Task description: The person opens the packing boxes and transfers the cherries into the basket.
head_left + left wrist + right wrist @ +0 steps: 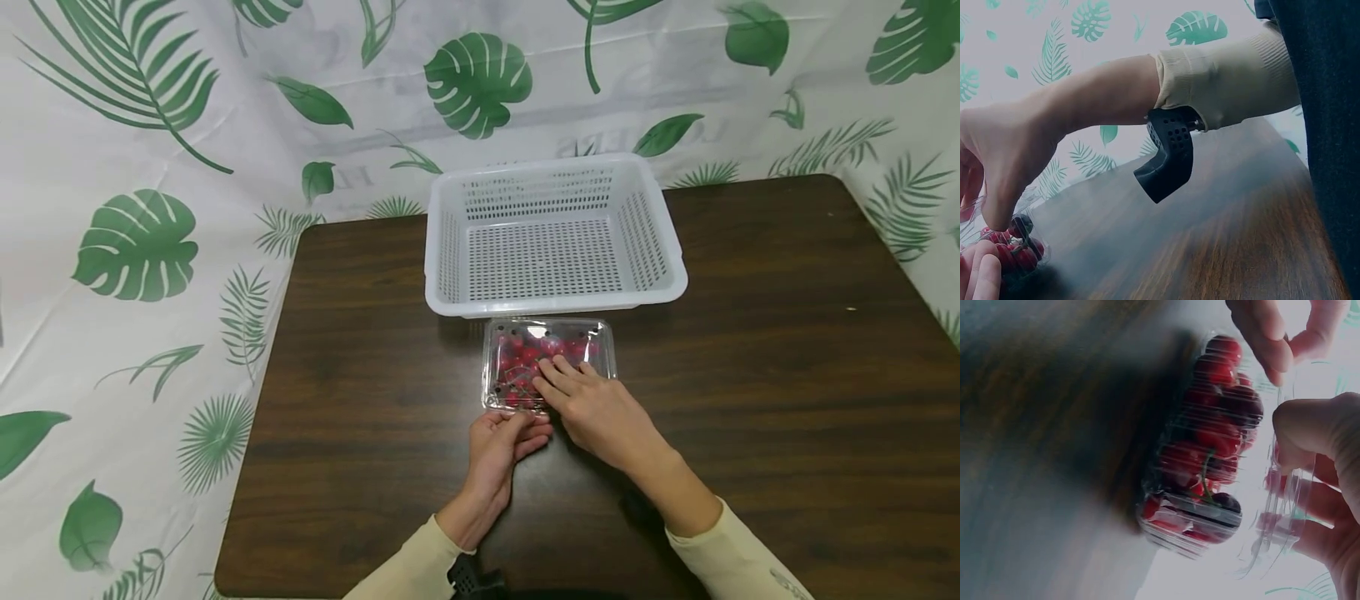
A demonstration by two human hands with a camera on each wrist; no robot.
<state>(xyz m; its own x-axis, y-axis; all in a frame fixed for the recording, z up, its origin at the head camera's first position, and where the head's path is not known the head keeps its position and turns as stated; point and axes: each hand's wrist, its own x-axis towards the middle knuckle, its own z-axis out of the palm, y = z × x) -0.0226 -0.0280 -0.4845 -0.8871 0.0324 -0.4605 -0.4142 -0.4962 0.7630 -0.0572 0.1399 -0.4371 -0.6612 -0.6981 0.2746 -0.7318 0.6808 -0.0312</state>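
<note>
A clear plastic clamshell box of red cherries lies on the table in front of the basket. My left hand pinches the box's front rim between thumb and fingers. The right hand rests on the lid with its fingers fairly straight and spread. In the right wrist view, cherries, one with a green stem, show through the box's side, and the right thumb is by the lid's edge. Part of the box hides behind both hands in the left wrist view.
A white perforated plastic basket stands right behind the box, near the back of the dark wooden table. Leaf-patterned cloth hangs behind the table and down its left side. A black wrist camera sits on the right forearm.
</note>
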